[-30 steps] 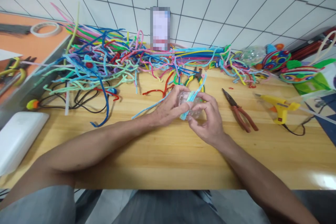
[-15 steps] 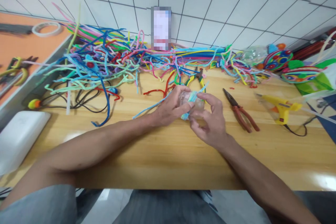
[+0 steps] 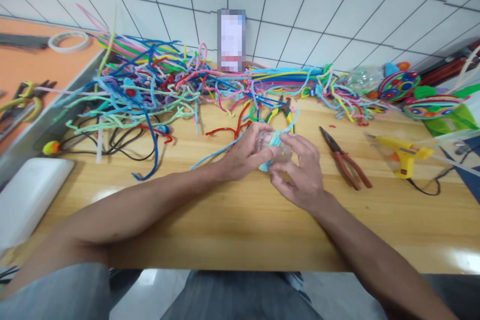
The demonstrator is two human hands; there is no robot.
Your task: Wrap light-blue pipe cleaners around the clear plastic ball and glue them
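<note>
My left hand [image 3: 242, 157] and my right hand [image 3: 302, 172] meet over the middle of the wooden table [image 3: 232, 220]. Together they grip a small clear plastic ball [image 3: 275, 149] with a light blue pipe cleaner [image 3: 275, 137] wound over it. My left thumb presses on the ball's left side. The fingers of my right hand curl round its right side and pinch the blue strand. A loose tail of the same pipe cleaner trails left along the table past my left wrist.
A big tangle of coloured pipe cleaners [image 3: 157, 90] fills the back of the table. Red-handled pliers [image 3: 347, 160] and a yellow glue gun [image 3: 403, 155] lie to the right, yellow-green pliers [image 3: 283, 110] just behind my hands. A white box [image 3: 26, 200] sits at the left edge.
My hands have stayed in place over the ball. The fingers of my right hand have shifted slightly on the blue pipe cleaner.
</note>
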